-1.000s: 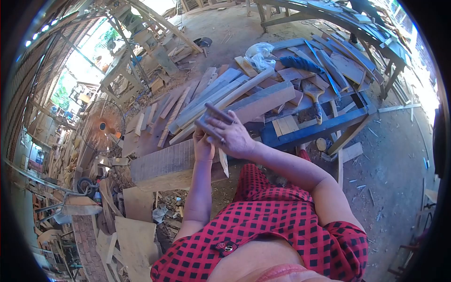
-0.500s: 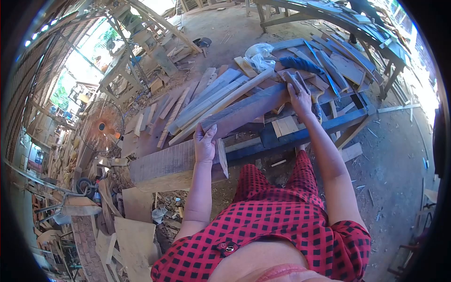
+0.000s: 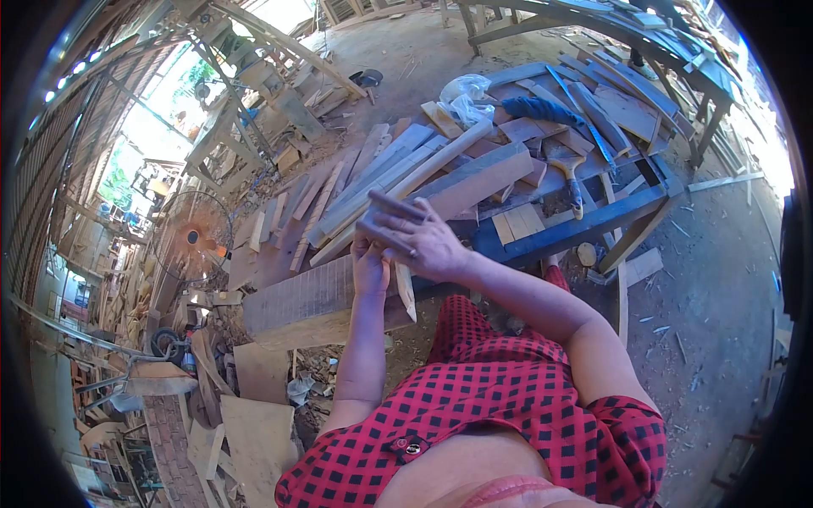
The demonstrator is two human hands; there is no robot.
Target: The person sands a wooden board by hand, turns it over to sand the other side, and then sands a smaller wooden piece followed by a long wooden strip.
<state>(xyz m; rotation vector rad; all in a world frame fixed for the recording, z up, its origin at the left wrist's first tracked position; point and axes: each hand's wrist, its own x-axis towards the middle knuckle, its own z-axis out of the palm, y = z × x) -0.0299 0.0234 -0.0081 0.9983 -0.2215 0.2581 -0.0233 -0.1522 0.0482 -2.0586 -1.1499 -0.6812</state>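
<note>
A thick brown wooden plank (image 3: 483, 182) slants across the pile in front of me. My left hand (image 3: 370, 273) is closed at its near left end, partly hidden behind my right hand. With fingers laid over it, my right hand (image 3: 434, 244) grips a small grooved wooden block (image 3: 395, 208) on the plank close to my left hand. Below my left hand lies a wide, thick timber (image 3: 296, 296) with lines across its top. A wide brush (image 3: 565, 162) rests to the right of the plank.
Several boards (image 3: 373, 190) are stacked on the low bench, whose blue edge (image 3: 584, 222) faces me. A clear plastic bag (image 3: 467, 103), a blue cloth (image 3: 542, 111) and a long blue strip (image 3: 583, 112) lie farther back. A wire fan guard (image 3: 190, 237) stands left.
My right hand has slid the block along the plank from its far right end to the left end, beside my left hand. The brush has come into full view.
</note>
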